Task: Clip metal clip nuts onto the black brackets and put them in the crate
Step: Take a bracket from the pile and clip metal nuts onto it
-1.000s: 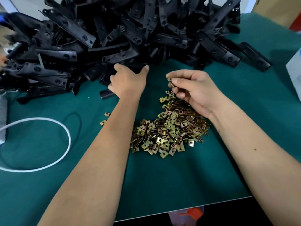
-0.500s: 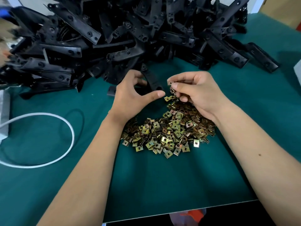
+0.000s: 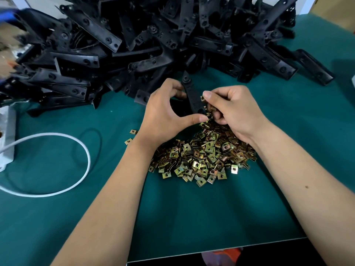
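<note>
Bracket (image 3: 192, 96) gripped in left hand (image 3: 163, 116); right hand (image 3: 232, 110) pinches clip nut (image 3: 202, 98) beside it.

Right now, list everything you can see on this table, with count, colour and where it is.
bracket pile: dozens, black, far side of the mat
held bracket: one, black, between the hands
clip nuts: a heap, brass-gold, mat centre; two strays to its left
held clip nut: one, gold, at the bracket's edge
cable: one, white, looped at left
mat: one, green, covering the table
left hand: grips the bracket
right hand: pinches the clip nut
</note>
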`<state>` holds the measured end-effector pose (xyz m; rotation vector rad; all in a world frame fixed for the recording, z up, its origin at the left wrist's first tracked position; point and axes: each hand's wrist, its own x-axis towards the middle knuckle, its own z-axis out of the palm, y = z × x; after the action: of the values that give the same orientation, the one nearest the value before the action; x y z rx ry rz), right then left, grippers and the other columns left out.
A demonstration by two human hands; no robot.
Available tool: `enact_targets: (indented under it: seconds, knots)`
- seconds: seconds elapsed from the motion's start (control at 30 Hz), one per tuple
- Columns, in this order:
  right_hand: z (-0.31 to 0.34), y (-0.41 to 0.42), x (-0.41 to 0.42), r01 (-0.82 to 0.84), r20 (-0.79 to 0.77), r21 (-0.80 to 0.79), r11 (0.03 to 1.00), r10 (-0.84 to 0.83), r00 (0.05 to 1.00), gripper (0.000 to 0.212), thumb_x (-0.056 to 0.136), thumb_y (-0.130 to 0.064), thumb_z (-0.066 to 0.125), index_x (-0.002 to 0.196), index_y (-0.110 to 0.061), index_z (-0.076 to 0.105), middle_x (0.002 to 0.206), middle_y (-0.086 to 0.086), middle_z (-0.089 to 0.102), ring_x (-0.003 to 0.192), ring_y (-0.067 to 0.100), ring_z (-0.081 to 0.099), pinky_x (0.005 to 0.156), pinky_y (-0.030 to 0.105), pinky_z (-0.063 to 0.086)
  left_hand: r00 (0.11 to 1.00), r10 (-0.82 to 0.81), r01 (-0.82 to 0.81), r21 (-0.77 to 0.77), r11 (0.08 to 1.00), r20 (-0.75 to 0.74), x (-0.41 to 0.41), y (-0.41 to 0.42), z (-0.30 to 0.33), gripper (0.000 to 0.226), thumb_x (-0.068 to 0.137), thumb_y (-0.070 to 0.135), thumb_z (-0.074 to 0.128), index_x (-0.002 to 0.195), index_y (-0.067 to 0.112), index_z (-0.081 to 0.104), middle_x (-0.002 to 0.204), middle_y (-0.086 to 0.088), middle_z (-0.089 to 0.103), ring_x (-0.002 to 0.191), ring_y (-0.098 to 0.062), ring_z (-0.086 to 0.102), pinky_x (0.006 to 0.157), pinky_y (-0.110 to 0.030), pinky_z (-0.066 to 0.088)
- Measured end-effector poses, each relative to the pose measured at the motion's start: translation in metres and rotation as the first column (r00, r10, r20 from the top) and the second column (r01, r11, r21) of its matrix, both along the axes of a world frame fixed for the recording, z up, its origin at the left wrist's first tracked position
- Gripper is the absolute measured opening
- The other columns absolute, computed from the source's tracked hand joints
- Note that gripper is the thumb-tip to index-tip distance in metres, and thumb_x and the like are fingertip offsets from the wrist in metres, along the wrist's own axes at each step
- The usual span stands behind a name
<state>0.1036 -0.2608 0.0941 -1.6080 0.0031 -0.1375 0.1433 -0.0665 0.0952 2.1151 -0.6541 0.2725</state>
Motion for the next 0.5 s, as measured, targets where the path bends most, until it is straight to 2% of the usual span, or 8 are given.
enact_targets:
  seconds: [0.2,0.3,0.43,0.5]
  knots:
    - [0.0006,-0.0017,-0.0003,-0.011,-0.004,0.018,1.0,0.011,1.0,0.025,0.102,-0.019,0.066,0.079,-0.011,0.074,0.063,-0.001,0.055,0.05,0.011,0.043,0.043,0.02,0.031,1.0,0.015,-0.014,-0.021,1.0,0.009,0.0011,-0.0002,-0.0011,0.077,0.061,0.058,0.092,0.115,0.017,0.056,0.104,0.009,0.07,0.104,-0.003,0.064,0.088,-0.008,0.042]
    - [0.0006,-0.0023,-0.0005,-0.022,-0.011,0.023,0.999,0.023,1.0,0.024,0.102,-0.018,0.066,0.081,-0.008,0.073,0.064,0.001,0.055,0.05,0.011,0.043,0.042,0.019,0.03,1.0,0.021,-0.021,-0.022,1.0,0.021,0.001,-0.0001,-0.001,0.077,0.061,0.058,0.092,0.115,0.018,0.056,0.105,0.009,0.07,0.104,-0.004,0.064,0.088,-0.009,0.042]
    - [0.0015,-0.0015,-0.0013,-0.049,-0.019,0.026,0.998,0.049,0.999,0.028,0.101,-0.018,0.066,0.075,-0.017,0.077,0.065,0.001,0.055,0.05,0.01,0.043,0.041,0.018,0.03,0.999,0.02,-0.019,-0.024,1.0,0.035,0.0014,0.0007,-0.0009,0.078,0.062,0.059,0.092,0.116,0.015,0.057,0.104,0.008,0.07,0.103,-0.006,0.065,0.089,-0.016,0.046]
    - [0.0018,-0.0014,-0.0013,-0.038,-0.014,0.044,0.998,0.038,0.999,0.028,0.101,-0.017,0.066,0.076,-0.017,0.077,0.066,0.003,0.055,0.05,0.011,0.043,0.041,0.017,0.03,0.999,0.021,-0.021,-0.016,1.0,0.038,0.002,0.001,-0.0008,0.079,0.062,0.06,0.091,0.117,0.016,0.056,0.105,0.008,0.07,0.104,-0.005,0.065,0.088,-0.013,0.045]
